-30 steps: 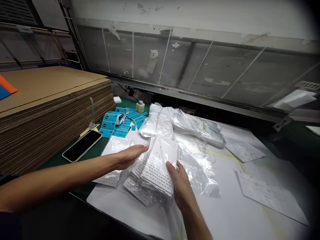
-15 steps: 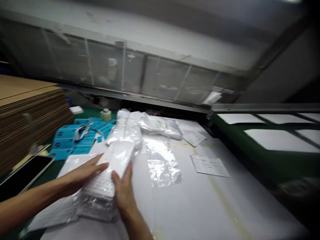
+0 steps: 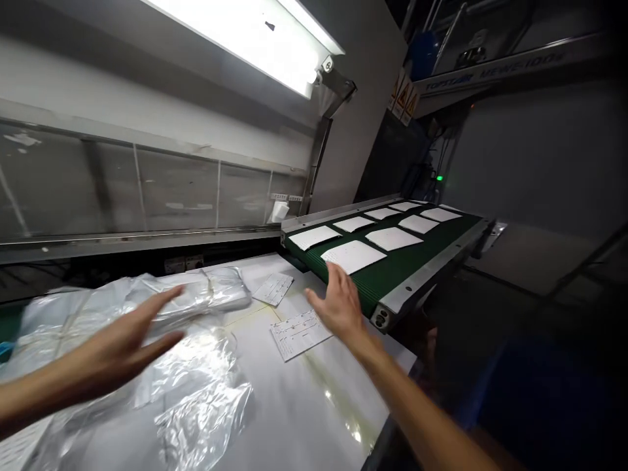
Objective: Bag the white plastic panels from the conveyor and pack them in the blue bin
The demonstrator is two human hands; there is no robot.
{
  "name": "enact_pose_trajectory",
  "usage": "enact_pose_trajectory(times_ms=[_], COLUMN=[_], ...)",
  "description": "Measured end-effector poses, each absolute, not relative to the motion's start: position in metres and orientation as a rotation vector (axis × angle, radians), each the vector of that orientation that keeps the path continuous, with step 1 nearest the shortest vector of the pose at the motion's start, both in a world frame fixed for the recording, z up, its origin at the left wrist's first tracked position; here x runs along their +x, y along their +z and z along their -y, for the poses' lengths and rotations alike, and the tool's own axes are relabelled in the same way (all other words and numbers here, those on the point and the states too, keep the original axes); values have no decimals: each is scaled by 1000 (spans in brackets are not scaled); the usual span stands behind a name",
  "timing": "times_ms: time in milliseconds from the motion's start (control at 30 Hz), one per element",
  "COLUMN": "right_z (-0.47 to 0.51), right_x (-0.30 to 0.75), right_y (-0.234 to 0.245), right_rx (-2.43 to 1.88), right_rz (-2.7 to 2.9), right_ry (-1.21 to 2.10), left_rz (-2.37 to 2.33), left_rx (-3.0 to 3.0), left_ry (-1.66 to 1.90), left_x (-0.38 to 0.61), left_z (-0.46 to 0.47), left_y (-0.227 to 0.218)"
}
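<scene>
- The right hand (image 3: 338, 304) reaches out just at the near edge of a white sheet (image 3: 353, 256) lying on a green conveyor belt (image 3: 407, 275); from this angle, it is hard to tell whether the fingertips touch the sheet
- The left hand (image 3: 125, 343) hovers just beside a plastic-wrapped bundle (image 3: 206, 294), above crumpled clear plastic film (image 3: 196, 405); no contact with the bundle can be made out
- Earlier, both hands were closed around a stack of perforated white sheets; now neither holds it, and the view has swung right, bringing the conveyor into frame
- Both hands are open, with the fingers spread and holding nothing
- Between the hands, a printed white sheet (image 3: 299, 333) lies flat on the white table top (image 3: 294, 418), with a second printed sheet (image 3: 273, 288) farther along, near the bundle
- More white sheets (image 3: 392, 238) sit in spaced rows along the belt, which runs off to the right of the table
- Above, a fluorescent lamp (image 3: 255, 39) shines over the table, and yellow warning signs (image 3: 402, 98) hang well beyond the conveyor
</scene>
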State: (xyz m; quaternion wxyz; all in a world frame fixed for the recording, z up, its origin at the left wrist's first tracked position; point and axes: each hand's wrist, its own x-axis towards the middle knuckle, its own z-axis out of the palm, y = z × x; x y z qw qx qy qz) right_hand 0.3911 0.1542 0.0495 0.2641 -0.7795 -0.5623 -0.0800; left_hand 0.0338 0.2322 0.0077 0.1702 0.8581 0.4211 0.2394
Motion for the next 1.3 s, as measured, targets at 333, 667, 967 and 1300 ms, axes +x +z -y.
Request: enact_pose_trajectory(times_ms=[333,667,967,1300], right_z=[-238,-163,-31,-26], right_x=[523,478,361,283], right_y=[55,114,-11,-34], right_rx=[-2446,-1874,-756,-625], right_rz=[1494,1436,2648,2799], right_ry=[-359,-607,56,402], left_rz=[-473,-649,-650,-667], left_rx=[2860,2312,1724,1615], left_ry=[818,1230,560,439], left_x=[375,347,149,50], left_z=[-431,-418,-271,-176], left_y=[15,73,2,-33])
